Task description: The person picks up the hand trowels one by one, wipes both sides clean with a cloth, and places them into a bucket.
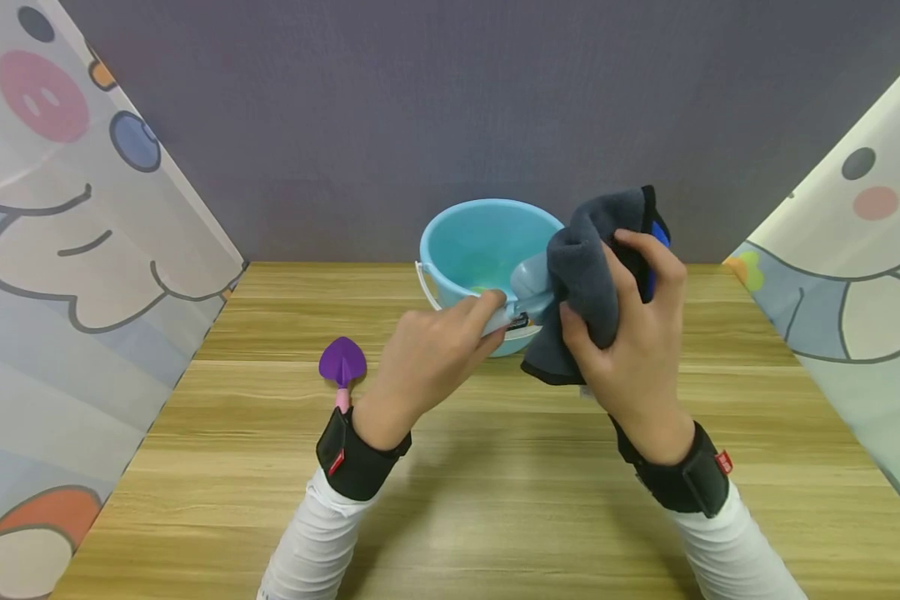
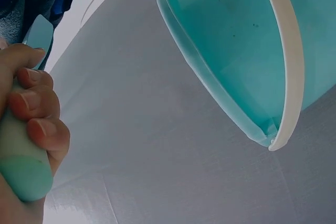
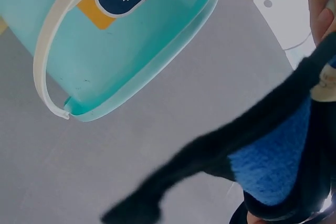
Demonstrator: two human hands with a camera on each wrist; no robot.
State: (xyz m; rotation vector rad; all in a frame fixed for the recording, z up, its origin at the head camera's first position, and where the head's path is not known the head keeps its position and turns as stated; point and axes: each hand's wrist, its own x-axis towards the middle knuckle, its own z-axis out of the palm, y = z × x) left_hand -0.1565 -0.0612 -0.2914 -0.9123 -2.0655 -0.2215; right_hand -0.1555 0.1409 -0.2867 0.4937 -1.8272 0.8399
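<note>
My left hand (image 1: 442, 354) was wrapped around the handle of a light blue scoop (image 1: 531, 277), its fingers curled in against the grip, probably to steady the tool and leave the head exposed to my other hand. My right hand (image 1: 637, 358) was clamped on a thick grey cloth (image 1: 587, 275) with black edging and a blue patch, thumb on 1 side and fingers on the other. The cloth was bunched around the scoop's far end, which I judged was meant to bring it against more than 1 face at once; how much of the head lay inside, I cannot tell. Both hands were raised, and the scoop was up off the table (image 1: 495, 533), which gave the cloth room around it.

The light blue bucket (image 1: 450, 258) stood upright just past my hands, its white handle (image 1: 426, 287) hanging down against the outside, so the mouth was unobstructed. To the left lay 1 purple trowel (image 1: 342, 362) with a pink handle, untouched on the table, perhaps set aside there to free the middle for my 2 hands
</note>
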